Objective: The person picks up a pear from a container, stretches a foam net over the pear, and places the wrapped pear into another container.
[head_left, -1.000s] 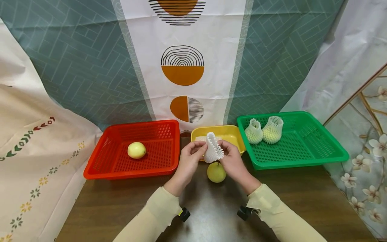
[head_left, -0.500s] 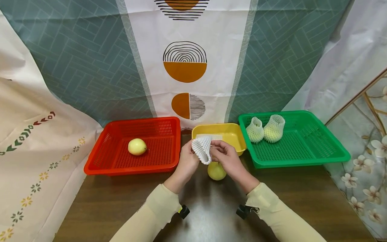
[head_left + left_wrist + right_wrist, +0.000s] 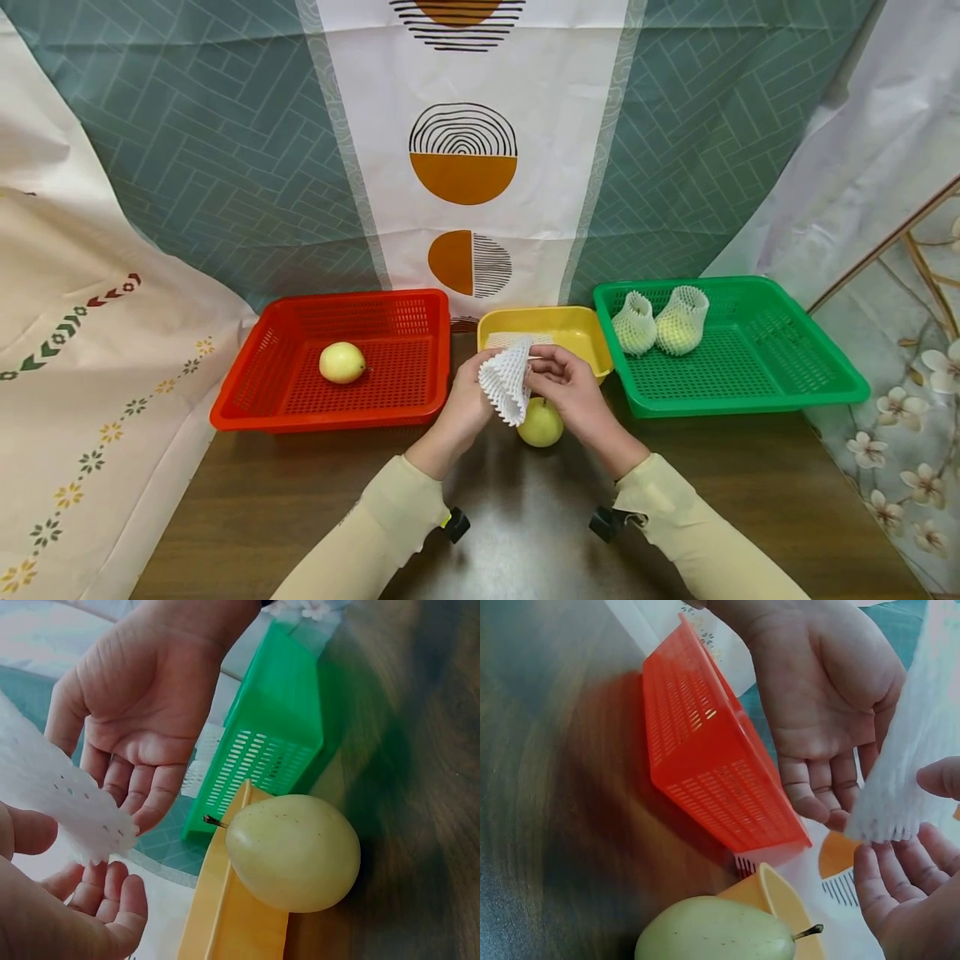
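Observation:
Both hands hold a white foam fruit net (image 3: 506,380) in front of the person. In the head view the left hand (image 3: 467,402) grips its left side, and the right hand (image 3: 573,392) pinches its narrower upper right end. The net's wide mouth tilts down toward the person, with no fruit visible in it. Just below it a yellow-green pear (image 3: 542,425) stands on the table, its stem upward, partly covered by the net in the head view. The left wrist view shows the pear (image 3: 292,853) whole, beside the hands.
A red basket (image 3: 330,425) with one pear (image 3: 342,362) is at the left. Behind the hands stands a yellow basket (image 3: 585,327) with more white foam netting (image 3: 543,338). The green basket (image 3: 750,407) at the right holds two net-wrapped pears (image 3: 678,327). A patterned cloth (image 3: 247,150) hangs behind.
The foam net has turned from upright to tilted, its wide mouth now facing down toward the person. The right hand's fingers have shifted to its upper end. The pear on the table stays put.

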Tool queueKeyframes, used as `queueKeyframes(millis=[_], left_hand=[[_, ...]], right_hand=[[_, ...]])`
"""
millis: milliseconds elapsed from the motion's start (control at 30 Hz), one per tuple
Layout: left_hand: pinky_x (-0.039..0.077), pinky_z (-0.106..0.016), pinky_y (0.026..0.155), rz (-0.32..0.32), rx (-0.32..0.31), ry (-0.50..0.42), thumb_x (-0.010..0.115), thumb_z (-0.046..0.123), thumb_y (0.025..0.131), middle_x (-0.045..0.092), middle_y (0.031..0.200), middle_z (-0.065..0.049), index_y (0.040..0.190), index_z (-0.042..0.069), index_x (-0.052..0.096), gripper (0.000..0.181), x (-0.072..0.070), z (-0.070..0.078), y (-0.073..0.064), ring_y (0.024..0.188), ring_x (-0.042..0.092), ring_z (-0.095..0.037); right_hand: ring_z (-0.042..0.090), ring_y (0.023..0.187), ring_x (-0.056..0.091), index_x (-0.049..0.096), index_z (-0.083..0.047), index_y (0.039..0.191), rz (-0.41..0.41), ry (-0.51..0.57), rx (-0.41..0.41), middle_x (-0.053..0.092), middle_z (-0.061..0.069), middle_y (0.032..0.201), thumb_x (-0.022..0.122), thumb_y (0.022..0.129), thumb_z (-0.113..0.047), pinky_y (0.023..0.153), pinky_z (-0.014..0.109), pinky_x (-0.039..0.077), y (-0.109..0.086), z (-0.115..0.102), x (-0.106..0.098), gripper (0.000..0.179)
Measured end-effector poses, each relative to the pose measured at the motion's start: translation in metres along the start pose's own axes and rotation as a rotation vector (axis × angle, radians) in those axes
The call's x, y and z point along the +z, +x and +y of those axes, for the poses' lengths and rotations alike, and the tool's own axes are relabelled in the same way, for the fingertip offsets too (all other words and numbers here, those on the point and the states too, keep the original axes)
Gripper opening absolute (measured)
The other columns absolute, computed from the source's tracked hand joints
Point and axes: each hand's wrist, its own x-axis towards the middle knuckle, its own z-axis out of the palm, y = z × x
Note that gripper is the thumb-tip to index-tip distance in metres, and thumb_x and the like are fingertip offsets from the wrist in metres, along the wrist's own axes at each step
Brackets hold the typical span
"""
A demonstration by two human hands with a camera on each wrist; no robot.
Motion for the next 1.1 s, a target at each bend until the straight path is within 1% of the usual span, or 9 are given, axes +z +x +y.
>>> queueKeyframes(millis=[167,267,400,500,667,767,833,933,1100], left_hand=[[0.046,-0.025,0.090,-0.057,-0.008,-0.010,0.050,0.015,0.095,0.061,0.116,-0.013,0.120,0.000,0.059,0.031,0.000,-0.002,0.001,0.103,0.054,-0.012],[0.048,-0.023,0.085,-0.055,-0.017,-0.026,0.051,0.019,0.095,0.062,0.110,-0.012,0.116,0.000,0.062,0.030,-0.001,-0.010,0.005,0.096,0.055,-0.011],[0.049,-0.022,0.071,0.002,-0.002,0.026,0.060,0.019,0.090,0.064,0.097,-0.007,0.107,0.003,0.065,0.024,-0.003,-0.027,0.013,0.085,0.056,-0.011],[0.049,-0.024,0.067,0.041,0.013,0.063,0.065,0.016,0.087,0.064,0.091,-0.007,0.100,0.002,0.065,0.020,-0.002,-0.027,0.013,0.081,0.057,-0.012],[0.050,-0.024,0.068,0.087,0.064,0.053,0.068,0.017,0.086,0.064,0.091,-0.009,0.098,0.002,0.065,0.020,-0.002,-0.021,0.012,0.078,0.058,-0.013],[0.049,-0.023,0.061,0.147,0.111,0.038,0.068,0.015,0.085,0.065,0.087,-0.008,0.097,0.004,0.066,0.017,-0.002,-0.028,0.015,0.071,0.057,-0.011],[0.047,-0.021,0.056,0.188,0.121,0.028,0.067,0.012,0.085,0.064,0.082,-0.006,0.096,0.005,0.067,0.014,-0.002,-0.031,0.016,0.065,0.055,-0.010],[0.047,-0.020,0.053,0.210,0.103,0.007,0.066,0.008,0.083,0.062,0.078,-0.003,0.095,0.005,0.067,0.012,-0.002,-0.036,0.017,0.060,0.054,-0.009],[0.050,-0.025,0.056,0.194,0.057,-0.014,0.065,0.007,0.082,0.062,0.075,-0.003,0.091,0.004,0.065,0.010,-0.001,-0.043,0.017,0.064,0.056,-0.012]], right_hand=[[0.014,0.084,0.064,0.055,-0.005,0.120,0.042,0.029,0.018,0.062,0.011,0.099,0.069,0.082,-0.008,0.077,0.025,0.056,-0.001,0.001,-0.001,0.041],[0.013,0.081,0.063,0.054,-0.006,0.121,0.051,0.040,0.026,0.061,0.007,0.094,0.072,0.080,-0.008,0.075,0.024,0.056,0.000,0.002,-0.003,0.045],[0.011,0.079,0.063,0.051,-0.005,0.126,0.050,0.065,0.044,0.061,0.003,0.090,0.074,0.077,-0.006,0.074,0.022,0.055,0.001,0.002,-0.006,0.053],[0.009,0.077,0.063,0.050,-0.002,0.126,0.031,0.089,0.039,0.062,0.000,0.089,0.072,0.077,-0.001,0.071,0.021,0.055,0.001,0.003,-0.007,0.054],[0.009,0.081,0.065,0.054,0.007,0.119,-0.051,0.105,0.019,0.068,-0.002,0.093,0.067,0.082,-0.002,0.071,0.023,0.055,0.000,0.006,-0.007,0.041],[0.010,0.085,0.066,0.056,0.007,0.118,-0.077,0.094,0.027,0.068,-0.002,0.096,0.066,0.084,-0.007,0.074,0.024,0.055,-0.002,0.007,-0.009,0.038],[0.011,0.086,0.066,0.056,0.005,0.117,-0.082,0.097,0.038,0.068,-0.002,0.097,0.067,0.086,-0.012,0.075,0.024,0.055,-0.003,0.007,-0.010,0.037],[0.011,0.086,0.065,0.058,0.003,0.115,-0.073,0.125,0.057,0.068,-0.001,0.095,0.067,0.086,-0.020,0.075,0.024,0.055,-0.004,0.006,-0.013,0.037],[0.012,0.086,0.065,0.058,-0.002,0.110,-0.043,0.277,0.089,0.066,0.001,0.096,0.065,0.088,-0.026,0.080,0.026,0.055,-0.004,0.003,-0.016,0.033]])
